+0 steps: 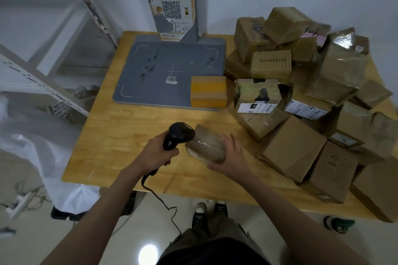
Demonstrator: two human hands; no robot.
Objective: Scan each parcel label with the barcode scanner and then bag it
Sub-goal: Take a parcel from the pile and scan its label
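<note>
My left hand (pixel 157 153) grips the handle of a black corded barcode scanner (pixel 179 135), whose head points right at a small brown taped parcel (pixel 207 144). My right hand (pixel 231 156) holds that parcel from its right side and underneath, just above the wooden table (pixel 120 135). Scanner head and parcel nearly touch. The parcel's label is not visible from here. A white plastic bag (pixel 32 157) hangs off the table's left side.
A heap of several cardboard parcels (pixel 301 97) fills the table's right half. A grey scanning platform (pixel 163 71) with an upright post stands at the back, an orange-taped box (pixel 209 91) on its corner. Metal shelving (pixel 43 60) stands to the left.
</note>
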